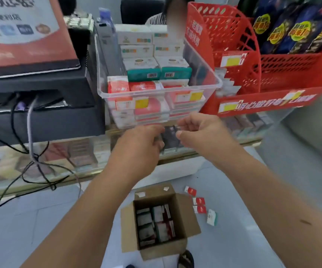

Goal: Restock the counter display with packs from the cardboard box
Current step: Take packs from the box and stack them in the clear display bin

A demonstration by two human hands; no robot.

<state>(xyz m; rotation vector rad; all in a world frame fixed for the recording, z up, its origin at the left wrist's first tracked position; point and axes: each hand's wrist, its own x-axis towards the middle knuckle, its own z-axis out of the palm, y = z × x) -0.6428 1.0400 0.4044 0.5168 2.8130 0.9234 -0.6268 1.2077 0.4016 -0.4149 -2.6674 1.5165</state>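
An open cardboard box [183,213] stands on the floor below me, with several packs upright inside it. On the counter, a clear plastic bin [157,91] serves as the display and holds stacked white, teal and red packs. My left hand [140,144] and my right hand [202,130] are raised side by side just in front of the bin's lower front wall, fingers curled toward each other. A small dark blurred shape [169,137] lies between the fingertips. Blur hides whether it is a held pack or stock under the counter glass.
A few red and teal packs [199,205] lie loose on the floor right of the box. A black register [40,105] with hanging cables stands left of the bin. A red mesh rack [252,74] with dark snack bags stands on the right. A person sits behind the counter.
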